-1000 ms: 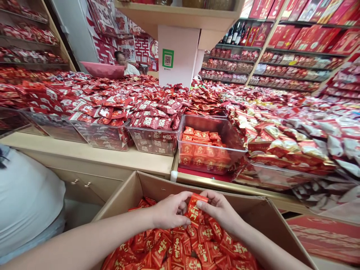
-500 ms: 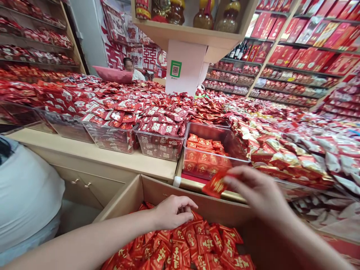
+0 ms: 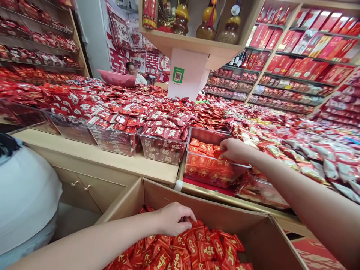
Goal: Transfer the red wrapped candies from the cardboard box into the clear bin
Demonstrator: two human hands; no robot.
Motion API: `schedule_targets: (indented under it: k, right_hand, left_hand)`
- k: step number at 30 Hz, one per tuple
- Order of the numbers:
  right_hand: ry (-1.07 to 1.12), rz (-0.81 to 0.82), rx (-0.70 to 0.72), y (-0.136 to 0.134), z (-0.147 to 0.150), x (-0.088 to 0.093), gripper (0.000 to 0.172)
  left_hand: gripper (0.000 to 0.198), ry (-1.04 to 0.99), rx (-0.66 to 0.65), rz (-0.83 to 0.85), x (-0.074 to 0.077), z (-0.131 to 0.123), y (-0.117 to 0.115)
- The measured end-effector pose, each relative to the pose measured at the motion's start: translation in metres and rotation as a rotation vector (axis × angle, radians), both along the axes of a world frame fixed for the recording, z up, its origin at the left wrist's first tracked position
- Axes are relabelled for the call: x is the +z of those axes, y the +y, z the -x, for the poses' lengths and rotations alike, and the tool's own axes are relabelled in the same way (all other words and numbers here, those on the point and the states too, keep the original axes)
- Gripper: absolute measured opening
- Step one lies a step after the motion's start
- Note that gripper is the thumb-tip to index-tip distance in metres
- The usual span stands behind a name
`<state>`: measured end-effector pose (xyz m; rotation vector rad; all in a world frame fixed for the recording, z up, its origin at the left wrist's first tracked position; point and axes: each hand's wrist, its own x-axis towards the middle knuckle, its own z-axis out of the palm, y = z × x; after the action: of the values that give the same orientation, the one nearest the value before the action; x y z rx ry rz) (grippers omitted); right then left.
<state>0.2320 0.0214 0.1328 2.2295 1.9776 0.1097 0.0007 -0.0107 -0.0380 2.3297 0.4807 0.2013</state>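
A cardboard box (image 3: 132,200) at the bottom holds a heap of red candy packets (image 3: 194,247). My left hand (image 3: 174,219) rests on that heap with its fingers curled round packets. A clear plastic bin (image 3: 209,172) on the counter is partly filled with the same red packets (image 3: 204,147). My right hand (image 3: 233,150) reaches into this bin, fingers closed on a red packet at the stack's right end.
More clear bins (image 3: 161,150) heaped with red-and-white packets line the wooden counter (image 3: 92,157). Piles of wrapped sweets cover the display to the right (image 3: 295,146). A person in white (image 3: 25,195) stands at my left. Another person sits far back (image 3: 132,71). Shelves of red boxes (image 3: 298,56) rise behind.
My right hand carried a red packet up out of the box, across the counter edge and into the clear bin. My left hand stayed on the heap in the box.
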Motion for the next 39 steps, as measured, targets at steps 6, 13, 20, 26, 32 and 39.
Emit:
schedule_targets:
  k: [6, 13, 20, 26, 32, 39]
  right_hand:
    - [0.021, 0.094, -0.015, 0.002, 0.007, 0.003, 0.01]
    - [0.187, 0.193, -0.088, 0.011, 0.009, -0.002, 0.004]
    - [0.49, 0.188, -0.017, 0.01, 0.002, -0.009, 0.009]
    - [0.554, 0.216, -0.091, 0.011, -0.005, -0.021, 0.012]
    - [0.487, 0.256, -0.143, 0.015, -0.003, -0.019, 0.033]
    - [0.448, 0.236, -0.091, 0.019, -0.005, -0.019, 0.047]
  left_hand:
    - [0.024, 0.045, -0.037, -0.031, 0.0, -0.002, 0.003]
    - [0.024, 0.071, -0.079, -0.07, 0.002, -0.001, 0.004]
    - [0.025, 0.094, -0.105, -0.101, -0.007, 0.0, 0.006]
    - [0.025, 0.095, -0.126, -0.118, -0.011, 0.0, 0.008]
    - [0.025, 0.118, -0.134, -0.122, -0.009, 0.001, 0.006]
    - [0.026, 0.146, -0.122, -0.124, -0.006, 0.003, 0.006]
